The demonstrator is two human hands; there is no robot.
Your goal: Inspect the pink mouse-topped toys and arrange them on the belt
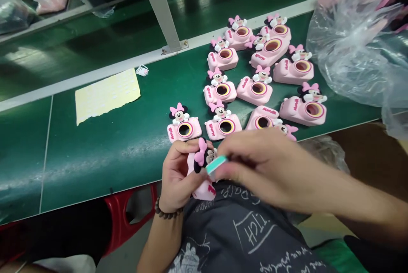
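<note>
My left hand (178, 175) is wrapped round a pink toy camera case (204, 190) topped by a cartoon mouse figure with a pink bow. The case is turned on its side just past the table's front edge. In my right hand (251, 158) a small block, teal on top and pale at the side, is pinched between thumb and fingers. This teal block (216, 164) is at the figure's face; whether it touches is blurred. Part of the held case is hidden behind my right hand.
Several matching pink cases (226, 126) stand on the green table (127, 145) ahead and to the right. A torn yellow sheet (108, 94) lies left. Clear plastic bags (344, 43) bulge at the right. A metal post (159, 5) rises behind; a red stool (119, 218) is below.
</note>
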